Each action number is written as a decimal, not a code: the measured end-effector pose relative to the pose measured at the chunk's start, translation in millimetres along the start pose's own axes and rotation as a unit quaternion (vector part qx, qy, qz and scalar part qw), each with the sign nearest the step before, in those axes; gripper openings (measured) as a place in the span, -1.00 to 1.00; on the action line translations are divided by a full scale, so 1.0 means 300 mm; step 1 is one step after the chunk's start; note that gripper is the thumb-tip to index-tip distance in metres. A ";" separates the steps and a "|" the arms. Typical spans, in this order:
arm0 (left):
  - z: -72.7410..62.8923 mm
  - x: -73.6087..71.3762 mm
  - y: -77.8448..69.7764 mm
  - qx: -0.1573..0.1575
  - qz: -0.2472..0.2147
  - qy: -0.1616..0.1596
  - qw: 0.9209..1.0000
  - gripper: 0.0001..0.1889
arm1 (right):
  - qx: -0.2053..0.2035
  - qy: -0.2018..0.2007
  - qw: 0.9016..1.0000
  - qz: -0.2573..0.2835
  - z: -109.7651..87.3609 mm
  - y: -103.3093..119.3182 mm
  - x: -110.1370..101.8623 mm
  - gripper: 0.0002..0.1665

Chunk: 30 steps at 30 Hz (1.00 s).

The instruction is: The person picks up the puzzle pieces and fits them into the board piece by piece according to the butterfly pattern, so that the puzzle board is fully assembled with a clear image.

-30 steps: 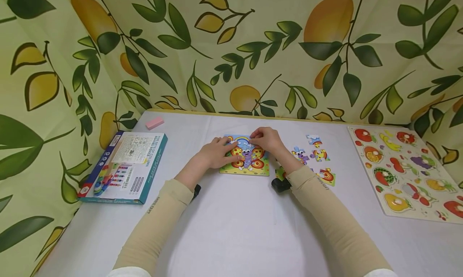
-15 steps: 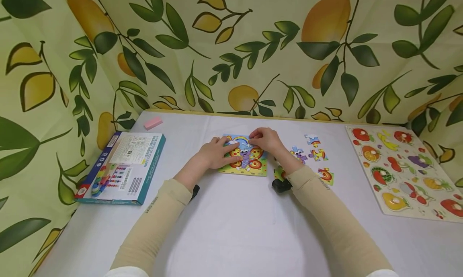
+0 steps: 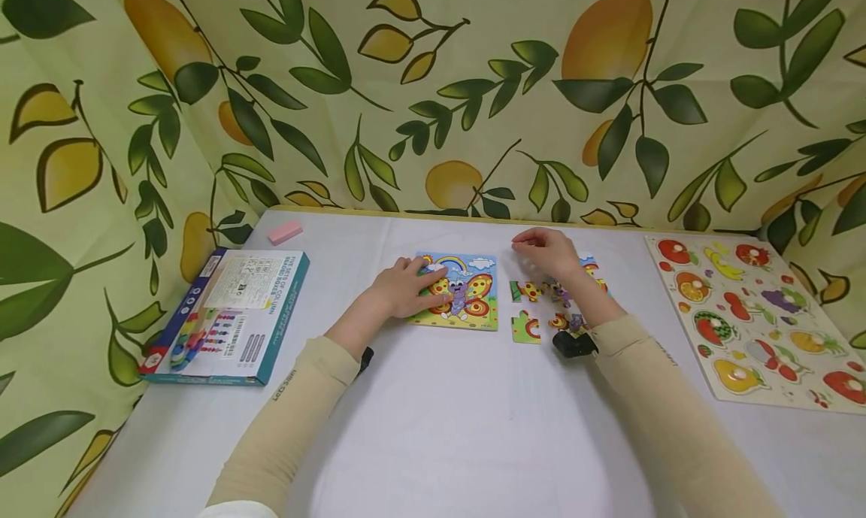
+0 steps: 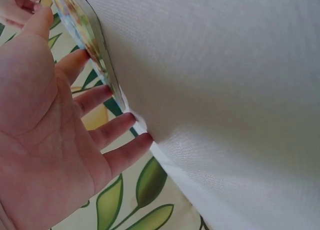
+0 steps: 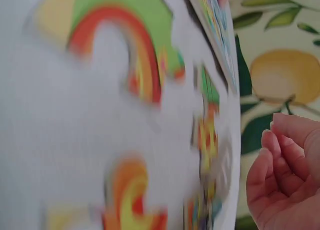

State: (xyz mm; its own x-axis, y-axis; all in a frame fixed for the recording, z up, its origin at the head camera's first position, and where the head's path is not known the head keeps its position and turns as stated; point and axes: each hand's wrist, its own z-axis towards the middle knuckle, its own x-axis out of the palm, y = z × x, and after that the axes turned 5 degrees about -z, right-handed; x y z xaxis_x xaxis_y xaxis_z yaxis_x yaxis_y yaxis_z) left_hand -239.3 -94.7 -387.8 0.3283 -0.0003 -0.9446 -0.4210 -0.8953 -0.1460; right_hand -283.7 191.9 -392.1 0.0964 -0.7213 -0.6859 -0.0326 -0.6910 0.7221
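Note:
A square butterfly picture board lies near the middle of the white table. My left hand rests on its left part with fingers spread; the left wrist view shows the fingertips at the edge of the board. To the right, my right hand hovers near loose jigsaw pieces, its fingers loosely bent; nothing shows between them in the right wrist view. A green corner piece and a green-and-yellow piece lie between board and right wrist. Several other pieces are partly hidden under the right hand and forearm.
At the left stands a flat bead-set box, with a small pink block behind it. A fruit knob puzzle board lies at the far right. Patterned curtain hangs behind the table.
My right hand has left the board's upper right corner and moved right, over the loose pieces. The board's cloud corner now shows. The left hand stays on the board.

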 end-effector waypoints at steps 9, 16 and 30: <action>-0.002 0.001 -0.002 -0.005 0.017 0.001 1.000 -0.24 | 0.005 0.013 0.993 -0.116 -0.036 -0.143 -0.197 -0.48; 0.004 0.008 -0.001 -0.007 0.021 0.001 1.000 -0.24 | 0.052 0.099 0.983 -0.148 -0.037 -0.236 -0.279 -0.25; -0.003 0.003 -0.001 -0.002 0.014 -0.002 1.000 -0.24 | 0.059 0.112 0.980 -0.151 -0.022 -0.255 -0.291 -0.18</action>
State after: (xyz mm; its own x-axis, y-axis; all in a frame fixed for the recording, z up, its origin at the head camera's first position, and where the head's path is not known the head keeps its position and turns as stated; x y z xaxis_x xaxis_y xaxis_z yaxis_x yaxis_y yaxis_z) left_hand -238.1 -94.9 -388.3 0.3122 -0.0240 -0.9497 -0.4271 -0.8965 -0.1177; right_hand -283.1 308.0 -387.0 0.3343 -0.4637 -0.8205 -0.0834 -0.8817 0.4643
